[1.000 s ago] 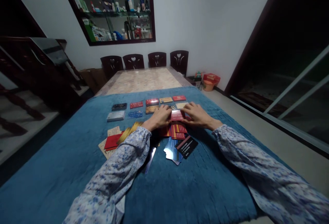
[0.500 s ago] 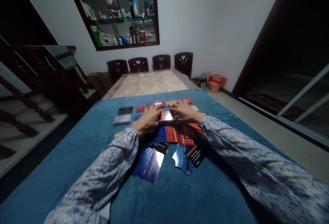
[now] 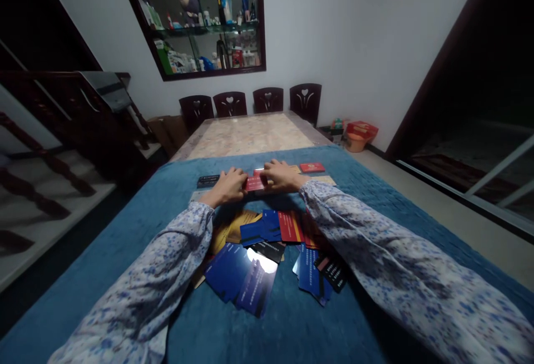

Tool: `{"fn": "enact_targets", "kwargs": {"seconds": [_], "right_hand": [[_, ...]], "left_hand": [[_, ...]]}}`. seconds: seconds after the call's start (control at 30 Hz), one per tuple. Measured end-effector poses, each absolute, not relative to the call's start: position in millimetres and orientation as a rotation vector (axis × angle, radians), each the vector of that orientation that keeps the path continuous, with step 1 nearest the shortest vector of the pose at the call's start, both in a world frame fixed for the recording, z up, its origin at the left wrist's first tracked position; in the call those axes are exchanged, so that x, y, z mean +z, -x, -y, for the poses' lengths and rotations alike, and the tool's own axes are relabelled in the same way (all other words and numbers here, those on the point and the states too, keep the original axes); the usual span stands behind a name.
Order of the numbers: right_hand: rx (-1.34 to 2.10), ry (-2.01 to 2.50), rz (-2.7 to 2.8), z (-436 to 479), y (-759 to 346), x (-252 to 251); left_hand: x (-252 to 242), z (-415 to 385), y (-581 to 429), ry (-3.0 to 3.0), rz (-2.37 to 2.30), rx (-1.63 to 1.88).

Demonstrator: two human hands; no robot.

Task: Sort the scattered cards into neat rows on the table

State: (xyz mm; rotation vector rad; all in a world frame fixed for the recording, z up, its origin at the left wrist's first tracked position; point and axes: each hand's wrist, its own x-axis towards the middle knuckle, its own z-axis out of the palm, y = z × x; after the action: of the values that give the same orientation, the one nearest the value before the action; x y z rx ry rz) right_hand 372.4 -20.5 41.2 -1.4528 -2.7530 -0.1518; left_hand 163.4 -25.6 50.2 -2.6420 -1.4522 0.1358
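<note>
Both my hands reach forward over a blue cloth (image 3: pixel 125 252) spread on a table. My left hand (image 3: pixel 227 185) and my right hand (image 3: pixel 280 175) each pinch an end of one red card (image 3: pixel 255 183), held low over rows of laid-out cards. A red card (image 3: pixel 312 167) and a pale card (image 3: pixel 324 180) lie to the right of my hands, a dark card (image 3: pixel 207 181) to the left. Nearer to me lies a loose heap of several blue, red, gold and black cards (image 3: pixel 267 241) between my floral sleeves.
Beyond the cloth the table's marble top (image 3: pixel 250 133) shows, with several dark chairs (image 3: pixel 267 99) at its far end. A wall cabinet (image 3: pixel 200 19) holds bottles and a plush toy. Stairs (image 3: pixel 50 152) stand left, glass doors (image 3: pixel 479 169) right, a red basket (image 3: pixel 362 130) on the floor.
My hands have moved farther forward with the red card, from the heap toward the far rows. The view shifted, so the heap now lies closer to me.
</note>
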Motion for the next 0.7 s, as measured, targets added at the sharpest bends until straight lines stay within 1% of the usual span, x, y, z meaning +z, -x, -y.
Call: {"fn": "enact_targets", "kwargs": {"seconds": [0.43,0.7], "right_hand": [[-0.146,1.484,2.806,-23.7,-329.0,41.6],[-0.072,1.529,2.819,-41.5,-314.2,38.5]], "left_hand": [[44.8,-14.2,-133.8,2.558,1.568,0.201],[38.5,-32.2,-128.3,2.526,1.614,0.270]]}}
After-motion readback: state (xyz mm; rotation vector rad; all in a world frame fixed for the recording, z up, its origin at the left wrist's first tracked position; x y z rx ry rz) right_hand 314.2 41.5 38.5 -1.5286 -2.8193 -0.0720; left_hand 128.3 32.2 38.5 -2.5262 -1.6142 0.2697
